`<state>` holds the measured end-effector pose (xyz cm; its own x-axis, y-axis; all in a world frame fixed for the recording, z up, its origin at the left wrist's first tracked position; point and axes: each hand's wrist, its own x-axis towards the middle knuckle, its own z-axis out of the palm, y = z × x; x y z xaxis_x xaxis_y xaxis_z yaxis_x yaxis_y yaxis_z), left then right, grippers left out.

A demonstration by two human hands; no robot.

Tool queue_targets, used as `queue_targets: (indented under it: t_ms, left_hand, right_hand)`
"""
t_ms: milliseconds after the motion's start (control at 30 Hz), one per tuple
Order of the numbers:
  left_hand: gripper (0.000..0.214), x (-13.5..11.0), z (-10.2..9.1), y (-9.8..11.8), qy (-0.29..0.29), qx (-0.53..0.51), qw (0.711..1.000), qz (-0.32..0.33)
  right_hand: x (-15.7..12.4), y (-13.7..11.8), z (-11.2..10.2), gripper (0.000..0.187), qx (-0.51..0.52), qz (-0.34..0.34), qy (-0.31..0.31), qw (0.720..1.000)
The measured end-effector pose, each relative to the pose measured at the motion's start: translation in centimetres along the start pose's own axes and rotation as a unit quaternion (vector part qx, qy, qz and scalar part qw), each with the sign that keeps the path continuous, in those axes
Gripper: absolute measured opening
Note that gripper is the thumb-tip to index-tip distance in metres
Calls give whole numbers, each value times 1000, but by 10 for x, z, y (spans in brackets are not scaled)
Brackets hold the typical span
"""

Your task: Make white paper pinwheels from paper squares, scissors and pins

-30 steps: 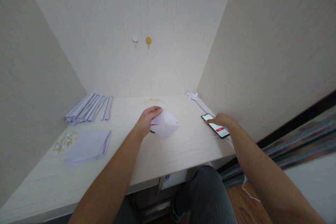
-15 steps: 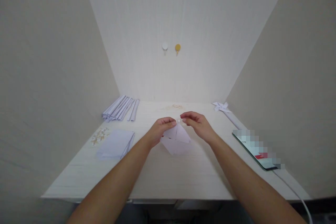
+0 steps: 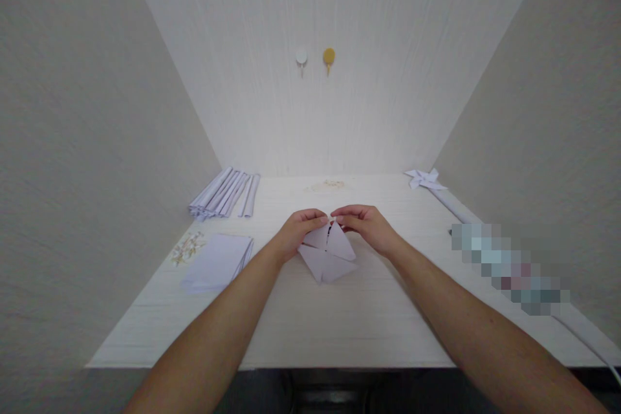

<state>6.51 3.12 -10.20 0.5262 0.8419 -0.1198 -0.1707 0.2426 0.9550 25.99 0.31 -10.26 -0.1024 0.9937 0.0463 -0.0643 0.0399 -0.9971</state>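
Pale walls enclose the rear and both sides of a white table (image 3: pixel 291 330). White paper piece (image 3: pixel 334 268), divided into pointed flaps: located near the table's middle, behind the front edge. Left hand (image 3: pixel 298 233): thumb and fingers closed on the upper left flap. Right hand (image 3: pixel 363 223): thumb and index finger drawn together, pinching the tip of the upper right flap. Rolled paper tubes (image 3: pixel 220 197) lie toward the left rear corner; a paper pinwheel (image 3: pixel 424 179) lies at the right rear corner.

I see a white wall hook (image 3: pixel 301 57) and a gold wall hook (image 3: pixel 328 56) above the far edge of my table (image 3: pixel 369 330).
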Motion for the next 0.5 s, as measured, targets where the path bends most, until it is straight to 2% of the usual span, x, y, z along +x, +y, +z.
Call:
queue_targets:
  t_ms: [200, 300, 400, 500]
  left_hand:
    - [37, 0, 2, -1, 0, 4, 1000, -1]
    - [36, -3, 5, 1, -1, 6, 1000, -7]
    - [35, -7, 7, 4, -4, 9, 1000, -1]
    - [36, -11, 11, 5, -19, 7, 1000, -1]
  right_hand:
    - [0, 2, -2, 31, -47, -28, 3, 999]
    - [-7, -6, -22, 31, -159, -50, 94, 982]
    - [-29, -21, -69, 29, -357, -20, 203, 912]
    - [-61, -35, -130, 46, -532, 89, 262, 801]
